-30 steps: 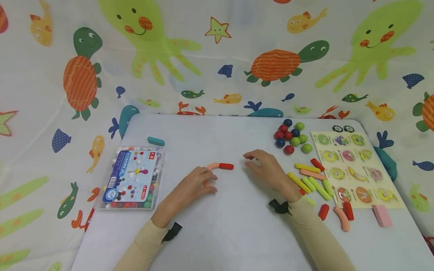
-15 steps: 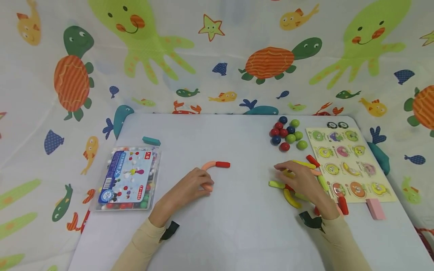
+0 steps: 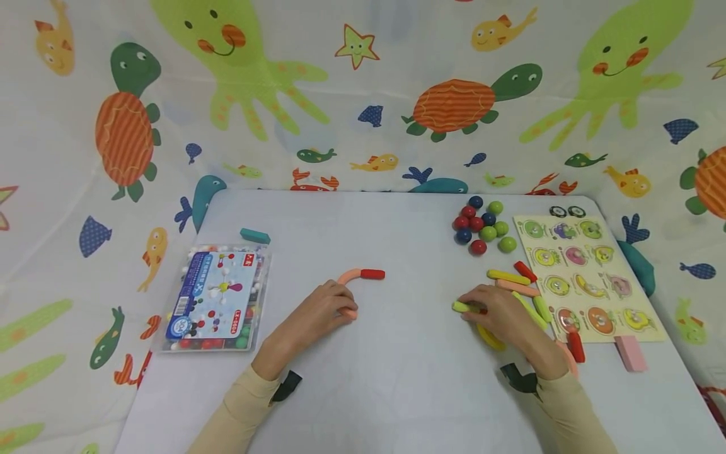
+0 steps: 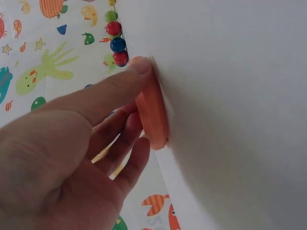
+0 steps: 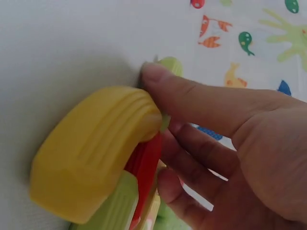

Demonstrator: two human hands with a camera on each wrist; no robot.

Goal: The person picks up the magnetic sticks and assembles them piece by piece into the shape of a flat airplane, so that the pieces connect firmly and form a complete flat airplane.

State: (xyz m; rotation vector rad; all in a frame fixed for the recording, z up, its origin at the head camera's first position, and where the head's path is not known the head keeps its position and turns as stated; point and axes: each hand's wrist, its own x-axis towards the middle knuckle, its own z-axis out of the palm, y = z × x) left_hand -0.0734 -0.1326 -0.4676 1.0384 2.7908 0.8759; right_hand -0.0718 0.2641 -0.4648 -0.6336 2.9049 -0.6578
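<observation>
Right hand [image 3: 501, 315] pinches a green stick [image 3: 460, 307], mostly hidden, while left hand [image 3: 320, 310] covers the orange curve's [image 3: 348, 277] end, fingers curled on it

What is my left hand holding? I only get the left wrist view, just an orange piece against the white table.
Observer: The head view shows the left hand holding one end of a curved orange stick; a short red stick sits at its far end.
Operator: And what is the other hand on?
Observer: The right hand is on a pile of sticks and pinches a light green stick.
Operator: Anything else under it?
Observer: The right wrist view shows a yellow stick lying right beside the thumb.
</observation>
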